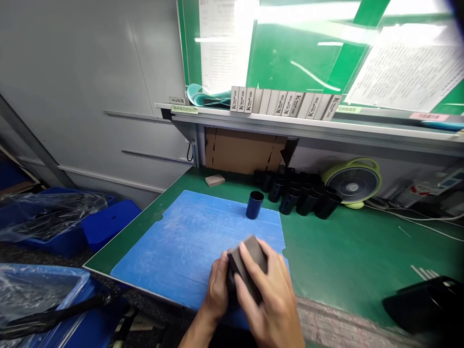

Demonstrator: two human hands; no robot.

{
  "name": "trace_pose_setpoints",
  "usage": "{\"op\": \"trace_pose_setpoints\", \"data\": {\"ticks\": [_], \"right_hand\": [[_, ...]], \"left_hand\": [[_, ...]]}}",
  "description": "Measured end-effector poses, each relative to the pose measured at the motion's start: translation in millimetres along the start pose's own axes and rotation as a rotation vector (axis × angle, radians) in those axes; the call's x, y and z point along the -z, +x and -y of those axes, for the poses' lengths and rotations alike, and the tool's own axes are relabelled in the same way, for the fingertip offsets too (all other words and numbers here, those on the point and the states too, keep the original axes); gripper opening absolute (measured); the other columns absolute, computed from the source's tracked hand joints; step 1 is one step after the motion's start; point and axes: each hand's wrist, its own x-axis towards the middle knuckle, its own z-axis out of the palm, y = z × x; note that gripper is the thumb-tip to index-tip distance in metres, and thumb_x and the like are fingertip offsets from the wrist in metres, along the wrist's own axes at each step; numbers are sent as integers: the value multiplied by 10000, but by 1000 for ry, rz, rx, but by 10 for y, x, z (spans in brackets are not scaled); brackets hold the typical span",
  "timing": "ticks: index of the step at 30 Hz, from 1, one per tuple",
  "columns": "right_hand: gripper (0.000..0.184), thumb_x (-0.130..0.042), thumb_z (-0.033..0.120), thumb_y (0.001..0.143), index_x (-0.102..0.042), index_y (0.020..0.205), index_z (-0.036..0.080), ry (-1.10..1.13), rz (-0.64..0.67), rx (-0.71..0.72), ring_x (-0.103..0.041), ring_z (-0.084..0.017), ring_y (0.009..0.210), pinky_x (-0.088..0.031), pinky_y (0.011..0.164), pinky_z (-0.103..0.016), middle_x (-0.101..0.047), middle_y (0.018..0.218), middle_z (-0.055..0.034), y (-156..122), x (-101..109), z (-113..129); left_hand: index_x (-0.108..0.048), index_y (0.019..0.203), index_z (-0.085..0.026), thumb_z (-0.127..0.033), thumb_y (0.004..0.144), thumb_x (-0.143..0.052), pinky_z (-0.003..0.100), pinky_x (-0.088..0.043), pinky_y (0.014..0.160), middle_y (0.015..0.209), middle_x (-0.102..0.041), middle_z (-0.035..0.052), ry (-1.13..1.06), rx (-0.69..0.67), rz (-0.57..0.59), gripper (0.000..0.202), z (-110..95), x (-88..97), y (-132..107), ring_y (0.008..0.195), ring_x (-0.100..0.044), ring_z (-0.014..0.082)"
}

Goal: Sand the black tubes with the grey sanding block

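My right hand (277, 295) grips a grey-brown sanding block (252, 261), its fingers laid along the top. Closed below and to the left of it, my left hand (216, 290) holds a black part (231, 281). Most of that part is hidden by the block and my fingers, but it looks like the dark cylinders nearby. The block is pressed against it or very close. Beyond my hands, one dark blue cylinder (254, 205) stands upright on a blue plastic sheet (174, 241).
Several black cylinders (290, 199) stand at the back beside a green fan (351, 186). A small block (215, 180) lies behind the sheet. The shelf (217, 113) overhead carries a row of sanding blocks. Blue bins (72, 290) sit left; a black object (416, 304) lies right.
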Motion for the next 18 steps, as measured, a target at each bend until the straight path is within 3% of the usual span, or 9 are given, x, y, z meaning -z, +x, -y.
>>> {"op": "trace_pose_setpoints", "data": {"ticks": [2,3,7,10,15,18], "right_hand": [[539,-621,209,937,-530,1467,254,-15,-59,-5,-540,-327,1216,-516,947,-504,-455,1463,-165,-140,4,-17],[535,-624,205,937,-536,1461,258,-9,-90,-18,-539,-326,1217,-514,949,-507,-460,1454,-164,-202,-28,-25],[533,-587,193,963,-505,1484,268,63,-120,-67,-512,-326,1275,-500,992,-526,-431,1487,-158,-338,-238,-42],[554,-577,156,959,-486,1498,250,94,-135,-69,-509,-317,1293,-515,985,-491,-421,1494,-164,-304,-291,-47],[513,-614,211,953,-538,1456,273,148,-145,-55,-506,-316,1278,-476,1033,-530,-434,1487,-142,-70,-288,-67],[526,-589,189,962,-513,1478,252,127,-92,-28,-509,-317,1287,-505,1003,-500,-408,1516,-156,-276,-355,-126]], "left_hand": [[-723,829,-164,-614,955,-470,324,-490,801,759,-680,52,72,-24,128,531,-38,-6,2,759,-602,209],[-718,820,-167,-623,963,-440,321,-487,808,746,-672,46,70,-32,137,553,-66,-14,19,755,-595,205],[-725,813,-177,-651,939,-462,312,-496,860,791,-708,43,-14,44,-25,556,-159,-41,114,827,-632,220],[-722,763,-182,-674,908,-504,314,-513,818,749,-707,41,-50,98,-38,557,-132,-34,140,801,-654,229],[-754,958,-165,-630,875,-618,294,-506,907,962,-759,75,-111,108,-141,492,-20,-8,148,987,-677,235],[-714,916,-152,-680,873,-587,297,-536,798,857,-735,70,-252,205,-117,545,-60,-22,205,835,-688,215]]}}
